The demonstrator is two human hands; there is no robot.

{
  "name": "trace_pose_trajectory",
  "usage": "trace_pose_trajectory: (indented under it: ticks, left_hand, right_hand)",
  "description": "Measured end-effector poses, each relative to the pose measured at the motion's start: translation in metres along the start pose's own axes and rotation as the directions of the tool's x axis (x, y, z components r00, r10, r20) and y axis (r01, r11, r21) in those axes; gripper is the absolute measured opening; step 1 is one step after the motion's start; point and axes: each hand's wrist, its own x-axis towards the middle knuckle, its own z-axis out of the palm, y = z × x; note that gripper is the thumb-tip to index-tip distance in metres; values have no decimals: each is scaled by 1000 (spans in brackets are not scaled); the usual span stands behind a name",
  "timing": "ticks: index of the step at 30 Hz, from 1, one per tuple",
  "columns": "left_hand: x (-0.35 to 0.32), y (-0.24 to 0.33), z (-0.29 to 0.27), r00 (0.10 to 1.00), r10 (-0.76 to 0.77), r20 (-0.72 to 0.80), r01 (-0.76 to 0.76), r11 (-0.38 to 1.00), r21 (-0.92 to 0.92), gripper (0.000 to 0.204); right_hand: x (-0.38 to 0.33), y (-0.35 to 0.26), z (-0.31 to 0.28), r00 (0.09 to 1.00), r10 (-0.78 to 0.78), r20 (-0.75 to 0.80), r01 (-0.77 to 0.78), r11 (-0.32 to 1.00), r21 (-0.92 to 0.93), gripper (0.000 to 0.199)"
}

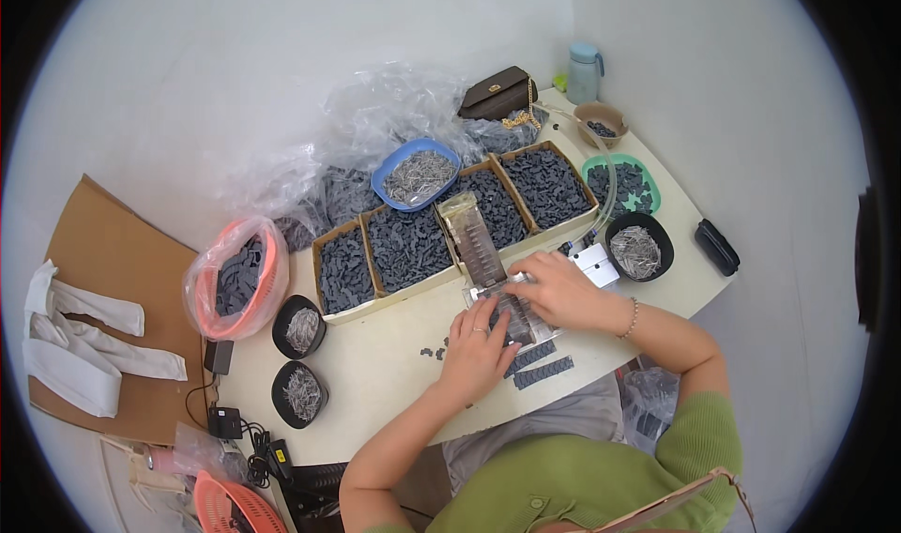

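A metal-and-clear-plastic fixture (542, 332) lies near the table's front edge, with dark parts set in it. Its clear slotted cover (477, 247) reaches back over the boxes. My left hand (472, 357) rests on the fixture's left side, fingers spread over the dark parts. From the right, my right hand (570, 294) bends over the fixture's upper part, thumb and fingertips drawn together; whatever is between them is too small to make out. Strips of joined dark grey pieces (544, 373) lie just in front of the fixture. A few loose dark pieces (434, 353) are left of my left hand.
Cardboard trays (394, 296) of dark grey parts line the table's back. Metal pins fill a blue bowl (416, 205) and black bowls (668, 251) (317, 341) (319, 411). A hose (612, 181) curves to a white block (595, 265). A pink basket (272, 284) stands left.
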Motion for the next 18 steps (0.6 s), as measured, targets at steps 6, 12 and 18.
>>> trace_pose_trajectory:
  ticks: [6,12,18]
  left_hand:
    - [-9,17,-1,997,-55,48,54,998,22,58]
    - [-17,10,0,991,-105,85,99,993,70,62]
    - [-4,-9,-9,985,-170,-14,170,985,39,55]
  right_hand:
    - [22,23,-7,997,44,-65,-42,998,38,34]
    - [83,57,28,948,184,-258,-197,980,-25,43]
    - [95,23,-4,943,286,-173,-227,927,298,44]
